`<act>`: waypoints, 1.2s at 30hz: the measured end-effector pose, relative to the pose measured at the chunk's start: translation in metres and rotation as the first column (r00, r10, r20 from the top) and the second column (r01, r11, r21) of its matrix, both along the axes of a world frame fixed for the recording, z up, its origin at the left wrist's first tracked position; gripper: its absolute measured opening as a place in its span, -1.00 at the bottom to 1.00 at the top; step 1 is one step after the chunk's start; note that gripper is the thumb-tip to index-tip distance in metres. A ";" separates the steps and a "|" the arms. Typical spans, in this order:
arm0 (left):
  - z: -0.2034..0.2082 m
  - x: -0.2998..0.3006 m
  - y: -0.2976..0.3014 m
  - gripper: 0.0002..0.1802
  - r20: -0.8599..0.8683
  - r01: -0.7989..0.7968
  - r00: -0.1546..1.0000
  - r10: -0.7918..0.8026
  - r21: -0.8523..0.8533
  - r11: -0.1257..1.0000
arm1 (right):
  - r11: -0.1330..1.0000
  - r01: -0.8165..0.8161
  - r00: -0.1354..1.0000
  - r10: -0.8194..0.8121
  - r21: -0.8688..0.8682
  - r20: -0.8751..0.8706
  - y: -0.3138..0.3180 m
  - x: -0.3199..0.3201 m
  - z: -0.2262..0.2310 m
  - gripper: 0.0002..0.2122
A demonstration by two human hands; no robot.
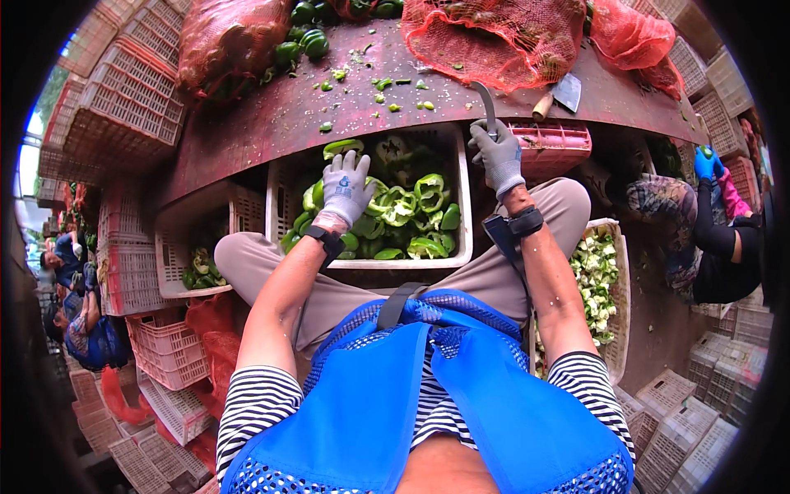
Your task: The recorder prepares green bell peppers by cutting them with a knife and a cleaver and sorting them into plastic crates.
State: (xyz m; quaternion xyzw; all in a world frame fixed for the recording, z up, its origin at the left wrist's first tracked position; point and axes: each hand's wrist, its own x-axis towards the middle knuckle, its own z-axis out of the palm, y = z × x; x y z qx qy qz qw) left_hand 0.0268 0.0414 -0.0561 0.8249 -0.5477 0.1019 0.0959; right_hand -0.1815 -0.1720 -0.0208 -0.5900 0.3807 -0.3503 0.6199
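Observation:
My left hand (349, 189), in a grey glove, reaches over a white plastic crate (467, 235) between my knees. Its fingers are stretched out and a little apart, beside a cut piece of green bell pepper (341, 148). Halved and opened green peppers (431, 193) fill the crate. In my right hand (499, 158), also gloved, is a knife (487, 107) with a curved blade pointing up and away, over the table edge right of the crate.
A dark red table (362, 107) holds pepper scraps, red mesh sacks (502, 41), whole green peppers (314, 44) and a wooden-handled broad blade (566, 93). Pale trimmings fill a crate (623, 329) by my right leg. Stacked crates (123, 115) stand left. Other people (724, 239) sit at both sides.

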 end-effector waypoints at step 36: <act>-0.122 0.123 0.014 -0.44 -0.196 -0.231 0.866 0.460 0.658 0.716 | 0.981 -0.179 0.973 0.188 0.078 -0.132 -0.003 0.064 -0.001 -0.82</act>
